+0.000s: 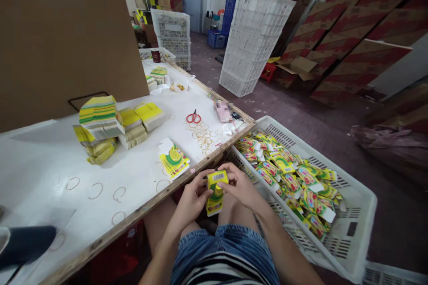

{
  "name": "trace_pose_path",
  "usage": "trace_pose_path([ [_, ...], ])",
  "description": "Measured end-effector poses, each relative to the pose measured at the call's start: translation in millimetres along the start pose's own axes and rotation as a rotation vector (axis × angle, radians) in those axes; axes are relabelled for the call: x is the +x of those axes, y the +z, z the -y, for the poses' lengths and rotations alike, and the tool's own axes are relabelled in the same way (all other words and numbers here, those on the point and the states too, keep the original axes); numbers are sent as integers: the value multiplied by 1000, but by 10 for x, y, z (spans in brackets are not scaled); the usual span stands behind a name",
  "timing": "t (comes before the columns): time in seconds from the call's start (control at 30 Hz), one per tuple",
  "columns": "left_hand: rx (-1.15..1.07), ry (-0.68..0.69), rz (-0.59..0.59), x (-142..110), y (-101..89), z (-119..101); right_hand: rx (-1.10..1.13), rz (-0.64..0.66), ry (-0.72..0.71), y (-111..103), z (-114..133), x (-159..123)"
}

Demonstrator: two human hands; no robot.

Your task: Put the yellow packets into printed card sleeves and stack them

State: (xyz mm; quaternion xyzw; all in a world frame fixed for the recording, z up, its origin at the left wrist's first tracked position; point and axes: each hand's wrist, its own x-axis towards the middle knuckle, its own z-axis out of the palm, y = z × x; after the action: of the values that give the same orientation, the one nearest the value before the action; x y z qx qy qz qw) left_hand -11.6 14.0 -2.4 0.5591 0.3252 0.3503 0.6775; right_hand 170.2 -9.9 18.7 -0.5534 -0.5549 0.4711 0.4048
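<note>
Scissors point(194, 116) on table point(138, 167), crate point(360, 202) alongside; left hand point(194, 196) and right hand point(238, 185) half-curled around one yellow carton point(216, 196).

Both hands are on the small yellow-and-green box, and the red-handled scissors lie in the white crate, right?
Wrong place for the scissors: the head view shows them on the white tabletop, beside loose rubber bands. The left hand and right hand are indeed on the box.

Two hands point(241, 188) and one yellow carton point(217, 195), lower center; one pair of scissors point(194, 115), mid-frame; one maroon mug point(156, 56), upper left of center; one crate point(358, 200) at right, its overlapping cartons point(284, 161) beyond counting.
</note>
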Motion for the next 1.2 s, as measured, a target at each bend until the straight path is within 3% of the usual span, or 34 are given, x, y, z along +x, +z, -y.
trace_pose_path([
  [0.23, -67, -4, 0, -9, -18, -4, -276, -156, -80, 103, -63, 12],
  [0.47, -150, -36, 19, 9, 79, -76, -118, -272, -194, 120, -168, -10],
  [0.57, -79, 6, 11, 42, 135, -65, -88, -323, -226, 45, -159, -75],
  [0.63, 107, 92, -96, 66, 71, -55, -241, -548, -293, -106, -122, -145],
  [0.7, 406, 177, -305, 86, -103, -34, -492, -856, -372, -309, -77, -199],
  [0.77, 686, 156, -526, 101, -346, 21, -681, -1017, -406, -464, -48, -192],
  [0.87, 963, 77, -627, 117, -661, 178, -698, -916, -425, -388, -66, 11],
  [0.97, 1084, 65, -602, 123, -771, 355, -591, -711, -368, 82, -131, 430],
  [1.1, 1123, 70, -591, 107, -748, 481, -571, -372, -128, 819, -197, 1016],
  [1.2, 1100, 59, -579, 90, -757, 495, -536, -320, -97, 1106, -213, 1237],
])
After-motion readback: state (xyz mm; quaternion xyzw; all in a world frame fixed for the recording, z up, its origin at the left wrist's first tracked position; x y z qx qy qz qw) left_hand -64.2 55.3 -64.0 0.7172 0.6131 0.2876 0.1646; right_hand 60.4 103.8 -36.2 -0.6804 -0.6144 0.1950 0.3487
